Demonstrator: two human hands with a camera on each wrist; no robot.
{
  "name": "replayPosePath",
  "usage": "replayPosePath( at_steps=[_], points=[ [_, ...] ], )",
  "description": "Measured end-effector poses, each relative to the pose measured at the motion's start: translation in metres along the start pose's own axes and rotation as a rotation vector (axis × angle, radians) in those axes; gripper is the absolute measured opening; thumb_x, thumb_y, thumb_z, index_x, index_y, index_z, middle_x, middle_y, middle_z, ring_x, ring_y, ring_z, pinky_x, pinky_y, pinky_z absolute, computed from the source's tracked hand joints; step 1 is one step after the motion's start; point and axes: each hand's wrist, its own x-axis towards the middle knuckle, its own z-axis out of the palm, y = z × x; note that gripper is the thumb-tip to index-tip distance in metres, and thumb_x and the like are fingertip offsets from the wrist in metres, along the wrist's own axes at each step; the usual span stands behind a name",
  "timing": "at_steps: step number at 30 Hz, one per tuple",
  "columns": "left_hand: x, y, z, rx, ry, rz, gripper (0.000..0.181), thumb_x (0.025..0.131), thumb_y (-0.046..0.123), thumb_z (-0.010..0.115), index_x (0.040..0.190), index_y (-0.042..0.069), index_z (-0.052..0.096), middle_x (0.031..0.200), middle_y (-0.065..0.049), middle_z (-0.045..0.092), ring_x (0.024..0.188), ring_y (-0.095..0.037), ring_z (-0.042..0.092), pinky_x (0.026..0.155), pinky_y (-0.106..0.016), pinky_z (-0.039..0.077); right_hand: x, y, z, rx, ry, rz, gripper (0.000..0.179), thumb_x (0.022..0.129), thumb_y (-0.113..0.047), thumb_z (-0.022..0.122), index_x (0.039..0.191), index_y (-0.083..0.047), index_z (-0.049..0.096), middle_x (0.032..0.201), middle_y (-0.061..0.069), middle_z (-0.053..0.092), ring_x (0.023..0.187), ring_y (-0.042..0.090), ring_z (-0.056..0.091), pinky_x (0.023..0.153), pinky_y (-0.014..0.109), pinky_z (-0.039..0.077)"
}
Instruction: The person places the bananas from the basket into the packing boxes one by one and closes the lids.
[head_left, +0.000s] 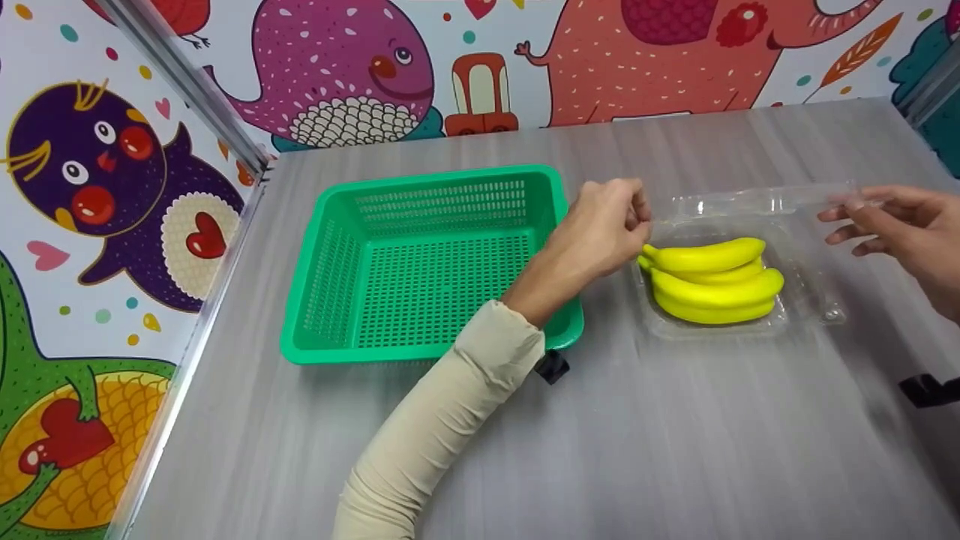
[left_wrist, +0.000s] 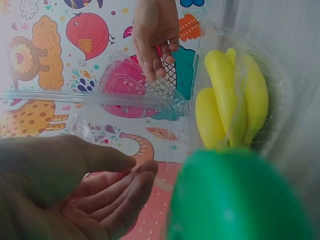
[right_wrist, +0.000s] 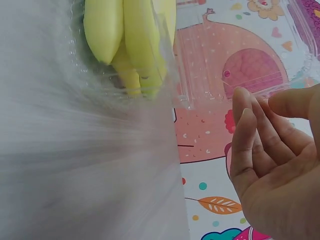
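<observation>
A bunch of yellow bananas (head_left: 716, 281) lies in the base of a clear plastic clamshell box (head_left: 712, 328), stems to the left. The box's hinged lid (head_left: 750, 201) stands raised along the far side. At the lid's left end, my left hand (head_left: 611, 225) pinches its edge; the thin plastic between the fingertips is hard to see. On the right, my right hand (head_left: 911, 232) pinches the lid's other end between thumb and fingers, also seen as a hand (right_wrist: 272, 155) against the transparent edge in the right wrist view. Neither hand touches the bananas.
Left of the box stands a green plastic basket (head_left: 300, 300) with slotted walls and nothing inside. My left forearm passes over its right corner. Walls with cartoon animals (head_left: 345, 67) border the grey table (head_left: 637, 450) at the back and left.
</observation>
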Motion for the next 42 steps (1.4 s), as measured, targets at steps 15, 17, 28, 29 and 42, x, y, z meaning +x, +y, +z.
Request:
replayPosePath(
  at_steps=[15, 17, 28, 29, 42],
  points=[
    [-0.024, 0.001, 0.022, 0.243, 0.014, 0.086, 0.003, 0.106, 0.017, 0.066, 0.105, 0.017, 0.069, 0.088, 0.006, 0.067, 0.076, -0.008, 0.063, 0.062, -0.018, 0.051, -0.025, 0.024, 0.004, 0.039, 0.018, 0.009, 0.026, 0.114, -0.034, 0.054, 0.133, -0.024, 0.069, 0.102, -0.033, 0.071, 0.081, -0.002, 0.067, 0.065, 0.013, 0.051],
    [-0.026, 0.000, 0.027, 0.289, 0.030, 0.110, 0.008, 0.107, 0.015, 0.064, 0.101, 0.018, 0.068, 0.084, 0.006, 0.063, 0.073, -0.008, 0.060, 0.061, -0.019, 0.048, -0.028, 0.027, 0.006, 0.030, 0.016, 0.025, 0.029, 0.114, -0.035, 0.055, 0.134, -0.021, 0.070, 0.103, -0.032, 0.071, 0.082, 0.000, 0.065, 0.065, 0.014, 0.050],
    [-0.037, -0.009, 0.048, 0.507, 0.100, 0.184, 0.022, 0.105, 0.006, 0.058, 0.102, 0.020, 0.075, 0.091, 0.006, 0.078, 0.087, -0.014, 0.076, 0.075, -0.034, 0.061, -0.037, 0.036, 0.015, -0.054, -0.056, 0.077, 0.026, 0.112, -0.027, 0.061, 0.136, -0.019, 0.068, 0.102, -0.032, 0.066, 0.085, 0.004, 0.058, 0.068, 0.017, 0.051],
    [-0.038, -0.009, 0.049, 0.526, 0.102, 0.182, 0.023, 0.104, 0.005, 0.057, 0.102, 0.021, 0.075, 0.091, 0.006, 0.078, 0.088, -0.016, 0.077, 0.076, -0.036, 0.062, -0.038, 0.037, 0.016, -0.051, -0.061, 0.078, 0.027, 0.112, -0.026, 0.061, 0.137, -0.019, 0.068, 0.103, -0.031, 0.066, 0.085, 0.004, 0.058, 0.069, 0.017, 0.051],
    [-0.044, -0.007, 0.054, 0.574, 0.077, 0.171, 0.031, 0.101, 0.002, 0.061, 0.117, 0.022, 0.079, 0.099, 0.007, 0.080, 0.091, -0.018, 0.075, 0.077, -0.035, 0.062, -0.046, 0.040, 0.018, 0.008, -0.067, 0.079, 0.026, 0.112, -0.021, 0.062, 0.137, -0.019, 0.068, 0.110, -0.027, 0.064, 0.088, 0.001, 0.059, 0.069, 0.015, 0.051]
  ],
)
